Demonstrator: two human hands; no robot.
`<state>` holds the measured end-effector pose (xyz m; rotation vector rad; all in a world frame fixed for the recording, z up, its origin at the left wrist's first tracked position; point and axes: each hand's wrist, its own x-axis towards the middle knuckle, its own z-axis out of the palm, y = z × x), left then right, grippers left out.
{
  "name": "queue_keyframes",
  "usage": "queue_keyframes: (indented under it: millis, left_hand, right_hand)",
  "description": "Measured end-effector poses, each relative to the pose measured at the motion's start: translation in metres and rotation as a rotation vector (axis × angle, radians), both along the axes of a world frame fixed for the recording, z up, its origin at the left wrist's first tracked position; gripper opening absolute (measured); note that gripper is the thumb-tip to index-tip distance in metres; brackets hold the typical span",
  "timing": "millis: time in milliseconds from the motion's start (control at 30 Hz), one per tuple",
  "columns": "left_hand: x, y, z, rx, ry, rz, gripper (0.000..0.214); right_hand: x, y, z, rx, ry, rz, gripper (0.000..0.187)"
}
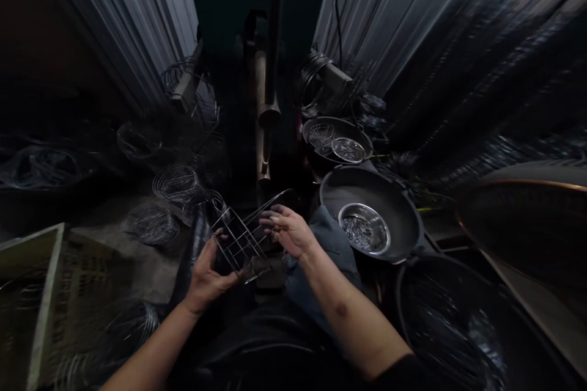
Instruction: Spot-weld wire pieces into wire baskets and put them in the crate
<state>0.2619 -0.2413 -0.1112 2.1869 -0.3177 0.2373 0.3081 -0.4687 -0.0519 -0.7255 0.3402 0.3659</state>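
A small wire basket frame (239, 238) of thin, crossed metal rods is held tilted in front of my body. My left hand (208, 275) grips its lower left side, with the thumb along the bottom edge and the fingertips behind the rods. Close to the frame's right side is my right hand (290, 231), its fingers partly bent and apart. Whether those fingertips touch the wire is unclear in the dim, blurred picture. Beyond the frame stands a metal machine column (269, 113), its lower rod tip (263, 174) just past the basket.
To the right, a steel bowl (364, 229) of short metal pieces sits in a dark pan (330, 186). Behind it, another pan (312, 128) holds a smaller bowl (348, 149). Wire rings (151, 224) lie left, near a yellowish crate (46, 299). A grey-blue cloth (328, 250) hangs beside my right forearm.
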Motion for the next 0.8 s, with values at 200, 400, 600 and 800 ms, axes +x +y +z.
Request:
queue_keyframes:
  millis: [200, 400, 600, 800]
  left_hand:
    - [-0.001, -0.003, 0.005, 0.010, 0.030, -0.011, 0.087]
    - [0.002, -0.006, 0.007, 0.013, -0.065, -0.036, 0.086]
    - [0.024, -0.023, 0.029, 0.146, -0.287, -0.121, 0.071]
    - [0.057, -0.034, 0.031, 0.345, -0.361, -0.153, 0.099]
  right_hand:
    - [0.014, 0.009, 0.004, 0.144, -0.045, -0.010, 0.047]
    - [0.015, 0.007, 0.002, 0.121, -0.006, -0.001, 0.038]
    - [0.026, -0.013, 0.007, 0.103, -0.072, -0.049, 0.041]
    - [0.043, -0.023, 0.018, 0.111, -0.079, -0.132, 0.037]
